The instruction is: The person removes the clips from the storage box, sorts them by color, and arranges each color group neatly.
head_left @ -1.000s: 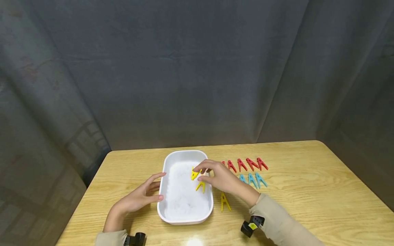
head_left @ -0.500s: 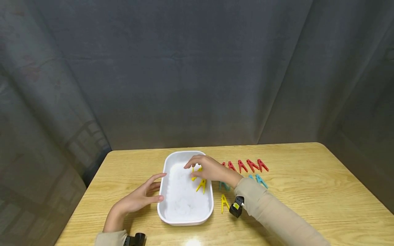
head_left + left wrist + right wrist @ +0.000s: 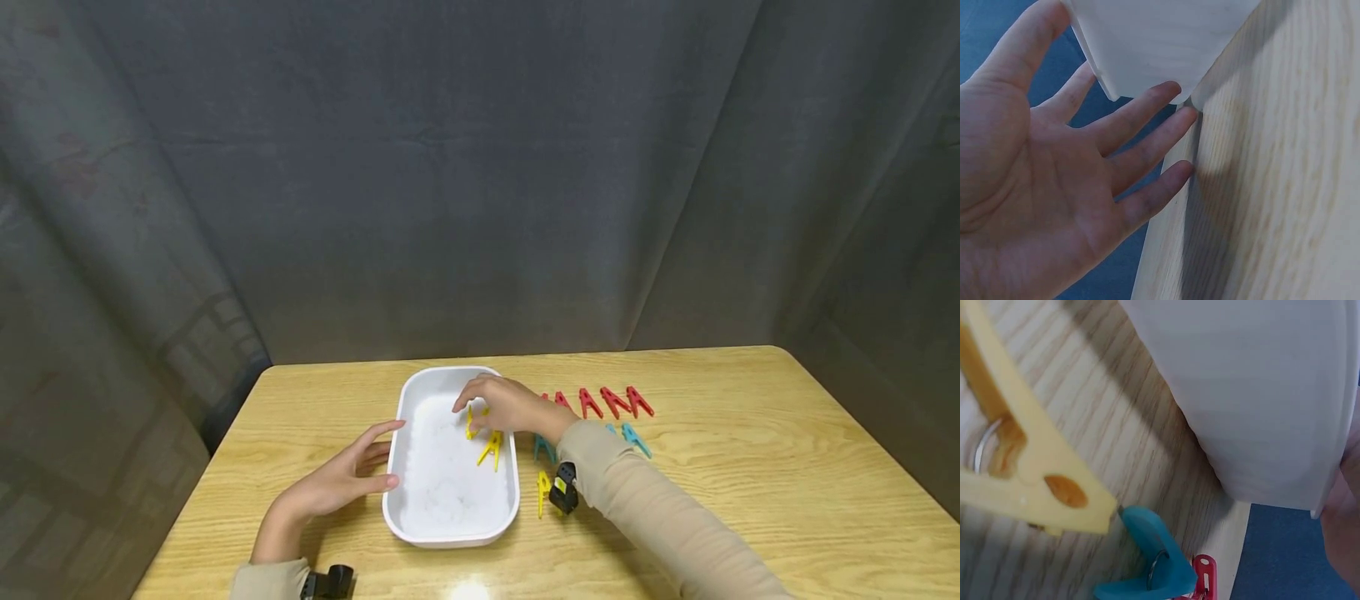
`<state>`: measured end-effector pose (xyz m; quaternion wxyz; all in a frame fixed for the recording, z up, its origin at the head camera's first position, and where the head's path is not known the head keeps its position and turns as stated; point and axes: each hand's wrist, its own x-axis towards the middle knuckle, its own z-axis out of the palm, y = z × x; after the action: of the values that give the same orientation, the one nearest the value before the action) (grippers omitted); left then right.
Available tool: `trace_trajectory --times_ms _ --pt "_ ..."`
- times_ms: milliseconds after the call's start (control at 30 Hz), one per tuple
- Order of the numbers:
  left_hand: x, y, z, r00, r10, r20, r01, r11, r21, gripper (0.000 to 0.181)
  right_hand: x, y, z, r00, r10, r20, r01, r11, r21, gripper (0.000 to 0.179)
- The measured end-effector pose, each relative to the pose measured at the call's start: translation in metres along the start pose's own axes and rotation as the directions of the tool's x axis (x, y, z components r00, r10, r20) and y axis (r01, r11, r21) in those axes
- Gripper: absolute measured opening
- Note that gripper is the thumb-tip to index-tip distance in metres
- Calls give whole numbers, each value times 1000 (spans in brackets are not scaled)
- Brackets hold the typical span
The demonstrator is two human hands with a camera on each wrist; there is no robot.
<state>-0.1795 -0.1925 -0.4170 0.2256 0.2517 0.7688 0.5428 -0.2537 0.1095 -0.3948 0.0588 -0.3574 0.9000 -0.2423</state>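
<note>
A white tray (image 3: pixel 450 508) lies on the table. My left hand (image 3: pixel 337 479) is at its left side, thumb and index fingertip at the rim, fingers spread. The left wrist view shows the palm and the straight fingers beside the tray wall (image 3: pixel 1160 44). My right hand (image 3: pixel 510 407) reaches over the tray's right rim, index finger and thumb apart above a yellow clothespin (image 3: pixel 470 427), which they partly hide. Whether they touch it cannot be made out. A second yellow clothespin (image 3: pixel 491 448) lies in the tray just below the thumb.
Right of the tray lie another yellow clothespin (image 3: pixel 543 492), partly behind the wrist camera, blue clothespins (image 3: pixel 636 439) partly hidden by the right arm, and a row of several red clothespins (image 3: pixel 615 402). A grey curtain (image 3: pixel 450 183) hangs behind the table.
My right hand has moved left and farther over the tray, its forearm now covering more of the blue clothespins. The left hand and tray stay in place.
</note>
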Motion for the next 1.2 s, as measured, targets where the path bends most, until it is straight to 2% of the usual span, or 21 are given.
trace_trajectory --times_ms 367,867,1200 --pt "1 2 -1 1000 6 0 -6 1000 6 75 6 2 4 1000 -30 3 30 986 -163 31" --pt "0 2 1 1000 -8 -1 8 1000 3 75 6 -2 10 1000 -10 10 12 964 -265 26" --pt "0 3 1 1000 -13 -5 13 1000 0 75 7 -6 11 1000 23 7 -19 957 -289 18"
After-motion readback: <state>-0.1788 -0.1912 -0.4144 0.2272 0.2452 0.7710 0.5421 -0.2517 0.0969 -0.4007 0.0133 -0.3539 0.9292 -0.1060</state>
